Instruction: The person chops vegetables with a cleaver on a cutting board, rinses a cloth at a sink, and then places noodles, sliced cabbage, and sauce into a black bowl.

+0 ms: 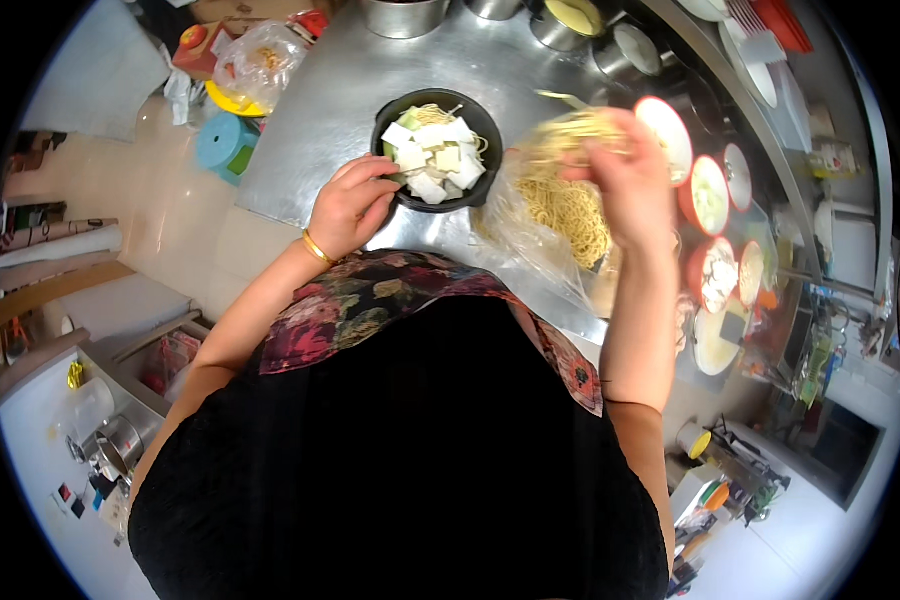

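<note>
A black bowl (485, 125) stands on the steel counter (320, 110), filled with white tofu-like squares, pale green pieces and some yellow noodles. My left hand (352, 205) grips the bowl's near-left rim. My right hand (615, 175) is raised to the right of the bowl, closed on a bunch of yellow noodles (580, 130). Below that hand lies a clear plastic bag (530, 250) holding more yellow noodles (570, 210).
Red-rimmed bowls (708, 195) of toppings line the counter's right side. Steel pots (402, 15) stand at the far edge. A blue stool (225, 145) and a filled plastic bag (260, 60) sit on the floor to the left.
</note>
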